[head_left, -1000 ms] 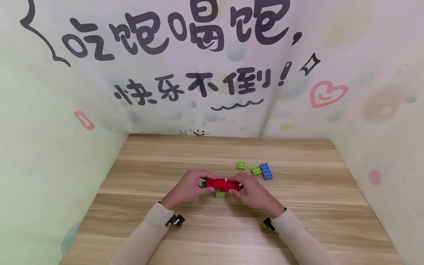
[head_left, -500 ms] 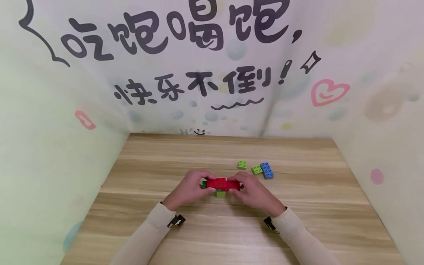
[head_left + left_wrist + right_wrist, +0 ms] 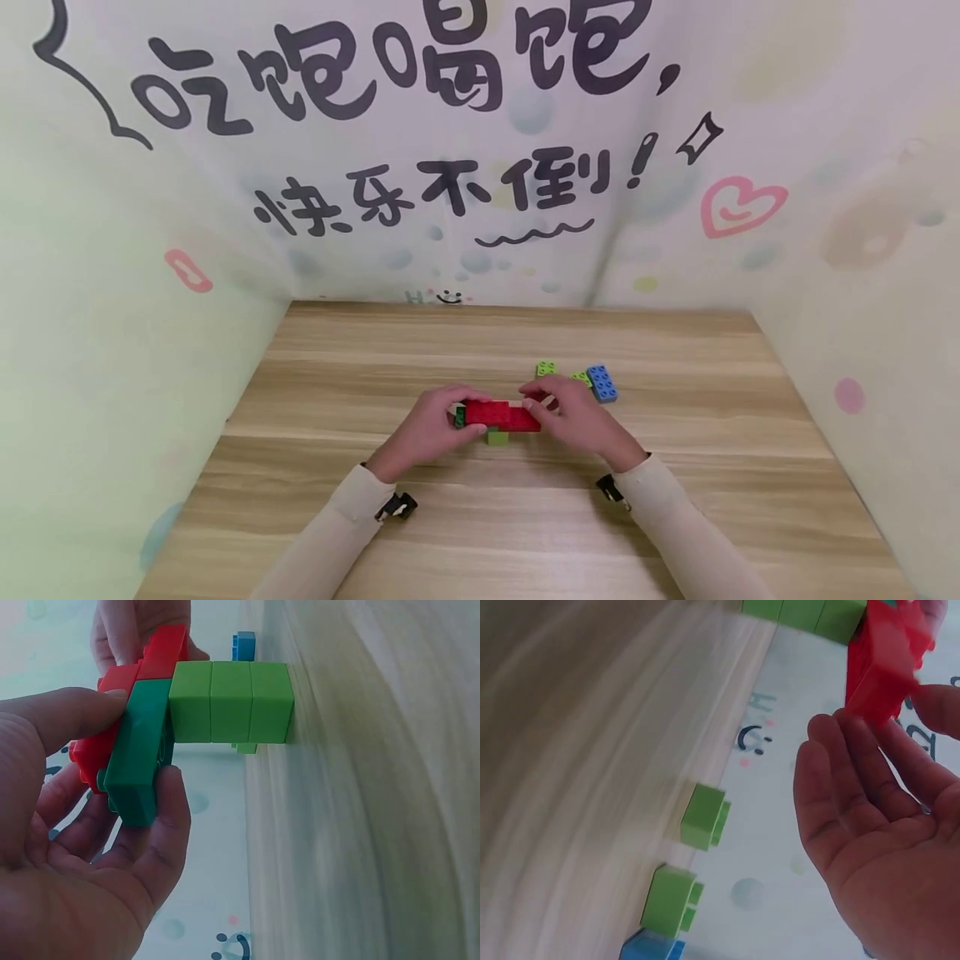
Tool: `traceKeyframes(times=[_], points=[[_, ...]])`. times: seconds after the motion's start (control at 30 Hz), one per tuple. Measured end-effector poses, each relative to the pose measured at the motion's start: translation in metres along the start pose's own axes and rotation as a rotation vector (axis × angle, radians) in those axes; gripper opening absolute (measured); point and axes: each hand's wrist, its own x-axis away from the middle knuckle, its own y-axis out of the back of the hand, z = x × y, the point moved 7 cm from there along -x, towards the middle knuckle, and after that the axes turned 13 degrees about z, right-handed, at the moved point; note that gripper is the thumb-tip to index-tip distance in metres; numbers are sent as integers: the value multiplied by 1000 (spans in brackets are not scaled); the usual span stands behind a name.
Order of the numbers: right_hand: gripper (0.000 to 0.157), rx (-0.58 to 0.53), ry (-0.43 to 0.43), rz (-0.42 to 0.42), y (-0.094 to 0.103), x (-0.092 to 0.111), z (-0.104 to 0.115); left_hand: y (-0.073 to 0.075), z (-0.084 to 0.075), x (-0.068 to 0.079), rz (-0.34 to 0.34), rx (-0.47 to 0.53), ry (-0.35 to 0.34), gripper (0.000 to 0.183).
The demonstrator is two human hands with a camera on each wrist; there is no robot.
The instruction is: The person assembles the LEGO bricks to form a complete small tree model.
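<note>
A structure of toy building bricks stands on a light green column [image 3: 231, 703] of stacked bricks. Across it lie a dark green brick [image 3: 139, 742] and, above, two red bricks [image 3: 487, 412] placed end to end and slightly offset. My left hand [image 3: 427, 427] grips the left end, thumb on the red and fingers under the dark green brick, as the left wrist view shows. At the right end, my right hand [image 3: 581, 417] has relaxed fingers around the red brick's tip [image 3: 881, 682]; its thumb lies close to the corner, and contact is hard to judge.
Behind my right hand, two loose light green bricks [image 3: 546, 367] and a blue brick [image 3: 602, 383] lie on the wooden table [image 3: 375, 350]. White printed walls [image 3: 450, 242] enclose the back and sides.
My right hand has loosened from the right red brick, its fingers lifting and spreading away from it. The left hand keeps its grip, and the structure stays in place.
</note>
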Motion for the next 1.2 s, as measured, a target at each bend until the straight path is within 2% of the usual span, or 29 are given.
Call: traceKeyframes(times=[0.33,0.53,0.87,1.2], points=[[23,8,28,-120,18,-13,-22,1,1,4,-7,4,4,33],[27,6,-22,-152,25,-24,-43,1,-1,4,-7,18,24,30],[39,-1,-127,-82,28,-41,-62,0,1,4,-11,39,28,31],[38,48,-188,2,26,-49,-77,1,3,3,-12,31,24,31]])
